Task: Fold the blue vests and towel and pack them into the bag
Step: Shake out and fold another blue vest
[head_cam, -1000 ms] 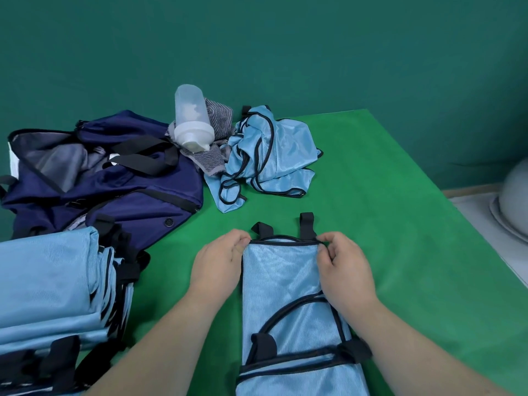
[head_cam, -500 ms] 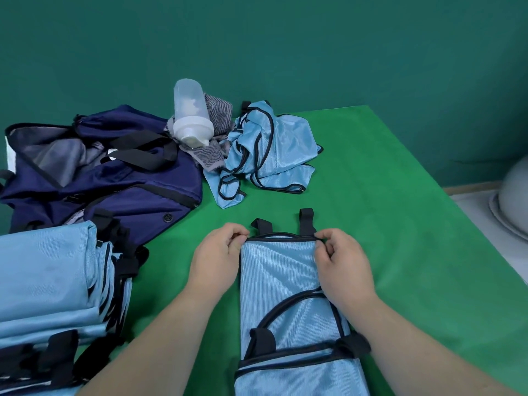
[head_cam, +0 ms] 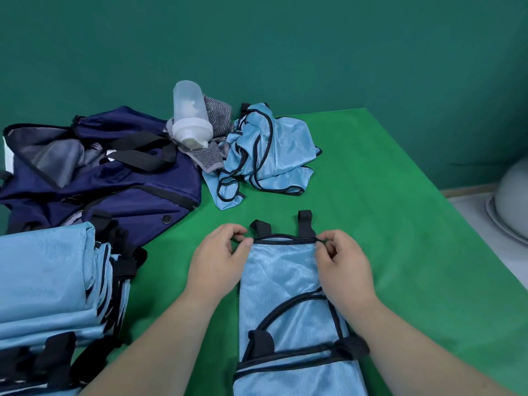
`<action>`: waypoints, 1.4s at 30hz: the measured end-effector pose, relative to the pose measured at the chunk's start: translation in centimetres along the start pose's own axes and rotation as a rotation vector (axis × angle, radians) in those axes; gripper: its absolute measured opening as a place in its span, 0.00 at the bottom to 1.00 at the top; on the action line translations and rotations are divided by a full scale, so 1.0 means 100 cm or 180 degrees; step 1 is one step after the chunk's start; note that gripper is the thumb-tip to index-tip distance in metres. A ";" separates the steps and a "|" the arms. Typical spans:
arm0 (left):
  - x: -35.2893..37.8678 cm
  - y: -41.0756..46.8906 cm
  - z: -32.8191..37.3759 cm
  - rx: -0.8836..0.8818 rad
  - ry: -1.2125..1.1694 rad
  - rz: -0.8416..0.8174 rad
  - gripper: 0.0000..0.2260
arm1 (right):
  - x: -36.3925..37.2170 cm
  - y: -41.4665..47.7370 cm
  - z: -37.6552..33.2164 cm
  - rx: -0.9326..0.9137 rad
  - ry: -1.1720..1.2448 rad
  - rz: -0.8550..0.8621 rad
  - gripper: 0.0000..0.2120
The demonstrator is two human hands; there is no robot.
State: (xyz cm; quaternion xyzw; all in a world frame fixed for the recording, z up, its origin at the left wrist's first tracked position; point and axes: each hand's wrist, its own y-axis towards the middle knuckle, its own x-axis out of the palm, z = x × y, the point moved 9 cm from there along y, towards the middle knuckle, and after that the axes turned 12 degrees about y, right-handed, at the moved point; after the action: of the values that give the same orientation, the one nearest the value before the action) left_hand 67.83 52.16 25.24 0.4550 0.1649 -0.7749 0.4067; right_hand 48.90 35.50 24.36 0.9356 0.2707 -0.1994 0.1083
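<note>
Head view. Long vest (head_cam: 283, 281), light blue with black trim, lies flat on the green surface (head_cam: 400, 224), folded into a narrow strip. It sits nearer the person than the bag (head_cam: 120, 178) and to its right. Two black tabs stick out past the strip's far edge.

Left hand (head_cam: 220, 261): fingers curled, pinching the trimmed far corner on the side toward the bag. Right hand (head_cam: 343, 264): fingers curled, pinching the opposite far corner, the one away from the bag. Both forearms run along the sides of the strip.

Bag: navy, slumped, mouth open with grey lining showing and black straps lying across its top.

Stack of folded vests (head_cam: 45, 275): on the bag's near side, overlapping its near edge, black tabs hanging off the side.

Towel (head_cam: 208, 158): grey, striped, bunched against the bag's far right corner. A clear bottle (head_cam: 190, 112) with a white cap rests tilted on it, cap end toward the person.

Crumpled vest (head_cam: 271, 150): unfolded heap just right of the towel, on the far side of it from the bag, touching the towel.

Grey rounded thing (head_cam: 514, 201): well to the right of the bag, off the surface. Cannot tell what it is.
</note>
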 end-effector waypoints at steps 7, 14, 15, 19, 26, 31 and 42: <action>0.006 0.007 -0.001 -0.0022 0.0219 -0.0034 0.05 | -0.001 -0.003 -0.006 -0.0166 0.0028 0.0028 0.06; 0.007 0.007 0.002 0.0089 0.0415 -0.0010 0.04 | 0.009 -0.008 -0.011 -0.0565 -0.0330 -0.0256 0.09; 0.007 0.008 0.002 0.0099 0.0453 -0.0010 0.04 | 0.009 -0.008 -0.013 -0.0610 -0.0351 -0.0271 0.10; 0.008 0.008 0.000 0.0104 0.0488 -0.0006 0.05 | 0.011 -0.005 -0.011 -0.0554 -0.0472 -0.0368 0.15; 0.008 0.009 -0.001 0.0098 0.0419 -0.0032 0.04 | 0.017 0.001 -0.003 -0.0411 -0.0466 -0.0646 0.24; 0.001 0.004 -0.003 -0.0072 -0.0238 -0.0264 0.03 | 0.009 -0.003 -0.006 -0.0008 0.0330 -0.0917 0.26; -0.034 -0.127 -0.011 -0.0678 -0.1668 -0.0653 0.06 | -0.053 -0.071 -0.008 0.0678 0.1708 -0.0753 0.11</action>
State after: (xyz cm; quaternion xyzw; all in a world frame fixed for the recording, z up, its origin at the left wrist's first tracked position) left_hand 59.38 62.30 26.07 0.1753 0.1798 -0.8812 0.4004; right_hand 41.14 39.23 26.71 0.9229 0.3742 0.0162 -0.0896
